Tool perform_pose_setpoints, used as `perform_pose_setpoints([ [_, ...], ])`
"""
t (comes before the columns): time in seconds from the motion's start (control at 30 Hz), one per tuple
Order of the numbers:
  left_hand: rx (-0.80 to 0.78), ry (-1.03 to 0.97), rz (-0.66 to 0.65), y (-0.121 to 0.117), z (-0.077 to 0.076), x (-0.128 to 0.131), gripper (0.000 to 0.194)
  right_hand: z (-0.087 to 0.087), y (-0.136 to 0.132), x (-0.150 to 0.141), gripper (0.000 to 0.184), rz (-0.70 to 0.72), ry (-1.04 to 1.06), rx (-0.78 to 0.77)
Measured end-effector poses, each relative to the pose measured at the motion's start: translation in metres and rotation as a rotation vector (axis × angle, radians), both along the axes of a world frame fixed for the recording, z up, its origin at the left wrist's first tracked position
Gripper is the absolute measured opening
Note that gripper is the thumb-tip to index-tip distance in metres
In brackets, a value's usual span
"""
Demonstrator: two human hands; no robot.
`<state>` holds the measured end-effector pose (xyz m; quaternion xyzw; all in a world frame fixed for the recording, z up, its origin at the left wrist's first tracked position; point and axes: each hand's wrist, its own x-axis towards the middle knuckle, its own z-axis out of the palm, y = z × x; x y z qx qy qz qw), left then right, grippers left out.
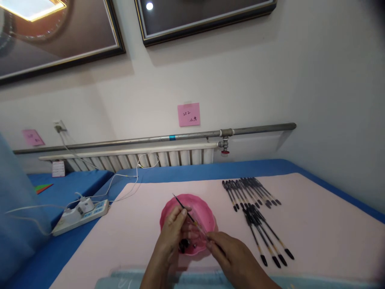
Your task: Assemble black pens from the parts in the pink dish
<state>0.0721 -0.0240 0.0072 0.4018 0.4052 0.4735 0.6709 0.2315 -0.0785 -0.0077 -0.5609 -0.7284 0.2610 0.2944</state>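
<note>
Refill [190, 217] ×1 | left fingers [182, 216], right fingers [215, 237] pinching it | bowl [208, 214] ×1 | nearer pens [268, 237] ×4

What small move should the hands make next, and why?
Probably steady the slender pen piece and straighten its line between both hands: the left hand pinches its dark length, the right hand its pale lower end, and it slants above the pink bowl. Whether its parts are fully joined is unclear.

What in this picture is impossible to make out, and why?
All in the head view:
Pen part: near end hidden by the right hand.
Pink bowl: inside partly covered by the left hand.
Leftmost pink note: writing too blurred to read.
Rightmost framed picture: cut off by the top edge.
</note>
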Motion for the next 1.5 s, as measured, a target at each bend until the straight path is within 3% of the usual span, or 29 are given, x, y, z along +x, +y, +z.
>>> perform_pose_setpoints([
  [0.2, 0.052, 0.067, -0.198, -0.003, -0.001, 0.0, 0.034, -0.003, 0.004, 0.0, 0.025, -0.008, 0.177, 0.003],
  [0.33, 0.009, 0.031, -0.047, 0.007, -0.007, -0.01, 0.04, -0.009, 0.007, -0.001, 0.023, -0.082, 0.352, -0.094],
  [0.5, -0.017, 0.023, 0.103, 0.018, -0.01, -0.025, 0.032, -0.003, 0.008, -0.002, 0.03, -0.141, 0.645, -0.488],
  [0.6, -0.006, -0.009, 0.132, 0.019, -0.009, -0.029, 0.03, 0.006, 0.006, -0.002, 0.035, -0.173, 0.813, -0.578],
  [0.8, -0.018, -0.028, 0.145, 0.02, -0.009, -0.031, 0.025, 0.016, 0.004, 0.002, 0.033, -0.192, 1.028, -0.614],
  [1.1, -0.016, 0.002, 0.187, 0.022, -0.005, -0.039, 0.023, 0.013, 0.007, 0.004, 0.032, -0.211, 1.06, -0.585],
  [1.27, 0.021, 0.14, 0.36, 0.028, -0.004, -0.055, 0.024, 0.01, 0.007, 0.009, 0.034, -0.196, 1.032, -0.598],
  [1.5, 0.146, 0.387, 0.359, 0.029, -0.007, -0.052, 0.022, 0.009, 0.011, 0.011, 0.037, -0.26, 1.022, -0.54],
])
